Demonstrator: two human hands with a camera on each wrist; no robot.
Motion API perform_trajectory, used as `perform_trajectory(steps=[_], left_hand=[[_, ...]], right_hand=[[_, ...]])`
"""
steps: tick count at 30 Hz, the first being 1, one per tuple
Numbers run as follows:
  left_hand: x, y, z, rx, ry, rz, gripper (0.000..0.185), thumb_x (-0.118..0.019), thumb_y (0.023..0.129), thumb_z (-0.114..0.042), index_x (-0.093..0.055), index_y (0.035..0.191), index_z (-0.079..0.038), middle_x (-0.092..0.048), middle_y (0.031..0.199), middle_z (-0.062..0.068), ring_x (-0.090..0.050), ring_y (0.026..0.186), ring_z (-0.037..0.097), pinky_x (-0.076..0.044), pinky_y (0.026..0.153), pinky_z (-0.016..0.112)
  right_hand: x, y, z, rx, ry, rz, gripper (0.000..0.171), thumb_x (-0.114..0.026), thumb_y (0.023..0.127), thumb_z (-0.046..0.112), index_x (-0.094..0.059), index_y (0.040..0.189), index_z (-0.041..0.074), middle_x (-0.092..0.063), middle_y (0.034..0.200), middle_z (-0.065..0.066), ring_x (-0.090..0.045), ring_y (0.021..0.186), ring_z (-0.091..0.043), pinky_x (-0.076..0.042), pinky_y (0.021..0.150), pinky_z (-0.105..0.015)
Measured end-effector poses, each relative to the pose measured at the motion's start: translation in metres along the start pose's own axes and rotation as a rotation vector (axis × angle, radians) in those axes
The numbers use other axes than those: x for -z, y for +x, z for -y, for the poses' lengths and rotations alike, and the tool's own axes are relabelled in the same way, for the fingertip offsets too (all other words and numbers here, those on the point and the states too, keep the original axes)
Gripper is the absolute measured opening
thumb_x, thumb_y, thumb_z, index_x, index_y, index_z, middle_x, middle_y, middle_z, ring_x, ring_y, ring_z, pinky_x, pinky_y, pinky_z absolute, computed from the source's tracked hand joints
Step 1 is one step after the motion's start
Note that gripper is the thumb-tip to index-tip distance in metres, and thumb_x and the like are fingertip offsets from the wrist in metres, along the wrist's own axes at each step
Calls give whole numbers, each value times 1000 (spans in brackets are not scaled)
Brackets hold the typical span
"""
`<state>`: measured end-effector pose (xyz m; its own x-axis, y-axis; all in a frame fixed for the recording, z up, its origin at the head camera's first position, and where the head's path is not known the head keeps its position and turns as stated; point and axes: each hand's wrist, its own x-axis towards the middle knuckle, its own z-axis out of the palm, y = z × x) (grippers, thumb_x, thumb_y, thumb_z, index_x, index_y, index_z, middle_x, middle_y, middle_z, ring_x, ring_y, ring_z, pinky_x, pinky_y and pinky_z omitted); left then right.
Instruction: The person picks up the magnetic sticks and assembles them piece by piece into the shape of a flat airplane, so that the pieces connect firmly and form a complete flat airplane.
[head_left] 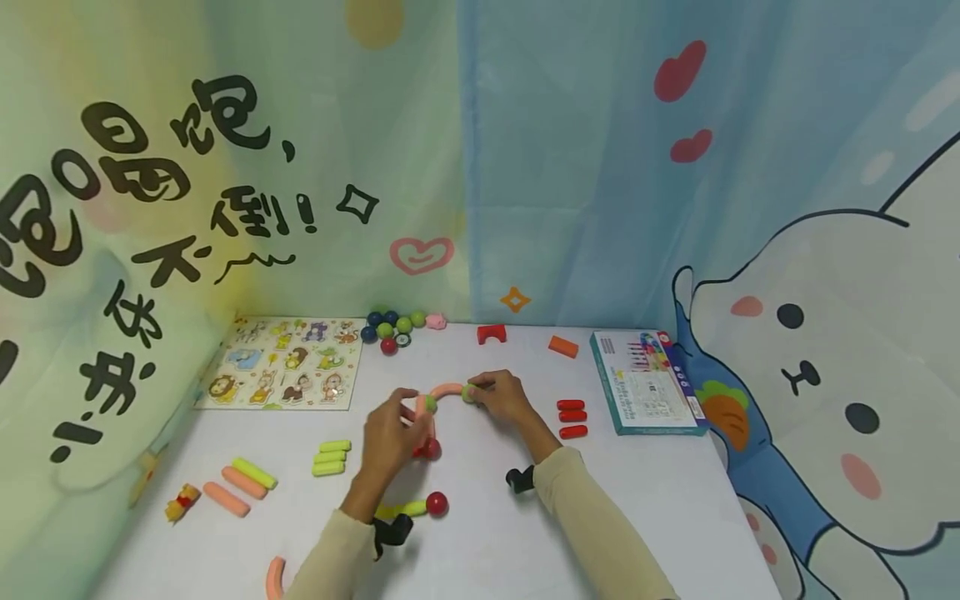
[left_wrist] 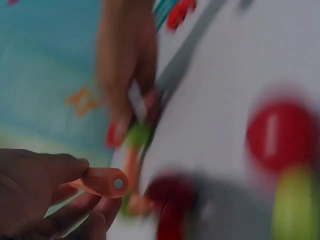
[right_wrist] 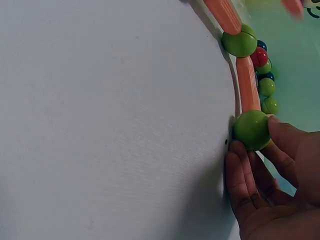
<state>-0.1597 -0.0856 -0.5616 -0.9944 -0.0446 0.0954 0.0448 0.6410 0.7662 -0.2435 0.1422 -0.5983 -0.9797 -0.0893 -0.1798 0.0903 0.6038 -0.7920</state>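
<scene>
Hands clamped: left hand (head_left: 390, 433) pinches orange stick (left_wrist: 102, 181), right hand (head_left: 504, 395) grips green ball (right_wrist: 251, 130) mid-table. Risk: magnetic joints likely separate if either twists, collapsing the arch.

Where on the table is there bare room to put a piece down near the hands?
Bare table lies between the two forearms, below the red ball. Another free patch sits between the right hand and the three red sticks. It is crowded around the left hand, and at the balls by the puzzle board.
</scene>
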Motion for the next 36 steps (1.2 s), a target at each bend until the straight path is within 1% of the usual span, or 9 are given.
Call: perform_trajectory(steps=[2, 4, 8, 13, 20, 23, 26, 32, 36], left_hand=[[-26, 1, -14, -13, -7, 21, 37, -80, 92, -13, -68, 127, -7, -74, 84, 4, -62, 65, 10, -48, 57, 27], [-48, 3, -23, -25, 24, 8, 29, -79, 93, -14, -71, 119, -6, -73, 79, 3, -61, 62, 11, -47, 56, 29], [-77, 8, -30, -2, 133, -29, 19, -76, 97, -18, -71, 110, -5, -74, 81, 6, -66, 67, 21, -51, 58, 37], [-95, 11, -33, 46, 186, -74, 23, -79, 94, -17, -71, 111, -4, -77, 96, 13, -73, 84, 32, -57, 68, 48], [-106, 13, -36, 87, 139, -128, 25, -82, 91, -17, -69, 110, -5, -70, 76, 7, -64, 68, 21, -51, 62, 40], [-105, 13, -36, 105, 174, -107, 29, -84, 91, -21, -68, 111, -8, -68, 77, 6, -59, 66, 19, -48, 60, 37], [-97, 8, -34, 71, 235, -73, 33, -87, 88, -27, -69, 110, -11, -69, 81, 5, -60, 69, 20, -49, 62, 36], [-60, -11, -13, -104, 409, -76, 45, -95, 80, -32, -71, 114, -15, -71, 102, 8, -62, 93, 27, -47, 80, 42], [-38, -24, 3, -117, 470, -41, 54, -99, 75, -33, -71, 118, -17, -71, 103, 9, -60, 97, 28, -44, 84, 44]], right_hand=[[0, 2, 0, 2, 4, 16, 24, -74, 101, 22, -79, 121, 11, -77, 118, -8, -69, 105, -21, -55, 101, -44], [0, 3, 0, 12, 1, 31, 24, -74, 101, 23, -79, 121, 10, -78, 116, -8, -71, 100, -20, -57, 98, -43], [1, 5, 1, 34, -7, 42, 24, -74, 101, 23, -80, 120, 9, -79, 116, -9, -70, 102, -20, -57, 98, -43], [2, 3, 4, 52, -10, 34, 23, -73, 101, 23, -80, 118, 8, -79, 116, -9, -70, 106, -23, -55, 101, -46], [4, 1, 6, 31, -10, 31, 26, -74, 100, 20, -78, 124, 10, -78, 120, -9, -67, 121, -27, -50, 109, -50], [4, 0, 5, 0, -5, 45, 31, -78, 96, 17, -77, 127, 12, -77, 120, -9, -67, 119, -27, -52, 107, -48], [4, -2, 3, 6, -14, 35, 33, -81, 93, 15, -78, 126, 13, -77, 114, -10, -68, 110, -25, -54, 100, -45], [1, -5, 3, 15, -53, 9, 33, -83, 92, 15, -78, 124, 15, -72, 99, -7, -62, 91, -19, -51, 82, -34], [-2, -6, 3, 15, -83, -6, 36, -84, 91, 18, -76, 126, 16, -67, 91, -4, -57, 83, -17, -45, 72, -29]])
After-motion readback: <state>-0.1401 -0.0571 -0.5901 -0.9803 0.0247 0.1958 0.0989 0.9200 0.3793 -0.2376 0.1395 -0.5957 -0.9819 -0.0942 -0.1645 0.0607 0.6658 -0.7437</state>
